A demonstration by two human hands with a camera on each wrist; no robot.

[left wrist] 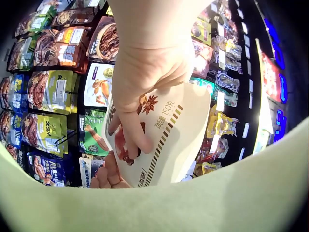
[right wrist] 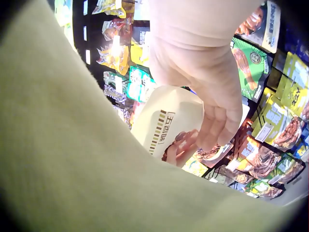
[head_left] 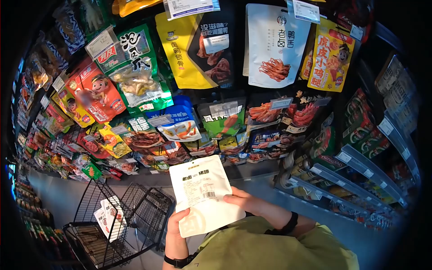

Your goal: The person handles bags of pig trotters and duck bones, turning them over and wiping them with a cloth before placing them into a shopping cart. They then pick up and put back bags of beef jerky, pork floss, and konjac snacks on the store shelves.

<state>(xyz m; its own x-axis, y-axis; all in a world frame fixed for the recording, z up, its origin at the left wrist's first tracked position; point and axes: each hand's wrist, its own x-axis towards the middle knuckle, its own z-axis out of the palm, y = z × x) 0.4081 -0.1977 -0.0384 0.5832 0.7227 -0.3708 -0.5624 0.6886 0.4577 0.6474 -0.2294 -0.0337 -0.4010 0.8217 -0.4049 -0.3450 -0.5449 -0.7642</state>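
Both hands hold a cream-white food pouch (head_left: 204,198) in front of the body. In the head view its back, with printed text and a barcode, faces up. My left hand (head_left: 177,222) grips the lower left edge, thumb on the back. At the right edge my right hand (head_left: 254,204) grips it, thumb likewise on top. The left wrist view shows the left hand's fingers (left wrist: 137,135) spread across the pouch's printed front, over a picture of meat and star anise. Seen from the right wrist, the right hand (right wrist: 203,82) curls round the pouch's side (right wrist: 169,116).
A black wire shopping cart (head_left: 81,227) stands at the lower left with white packets (head_left: 109,217) inside. Ahead hang rows of snack pouches, including a yellow and black one (head_left: 193,51) and a pale blue one (head_left: 276,47). Shelves of cans (head_left: 366,135) stand to the right.
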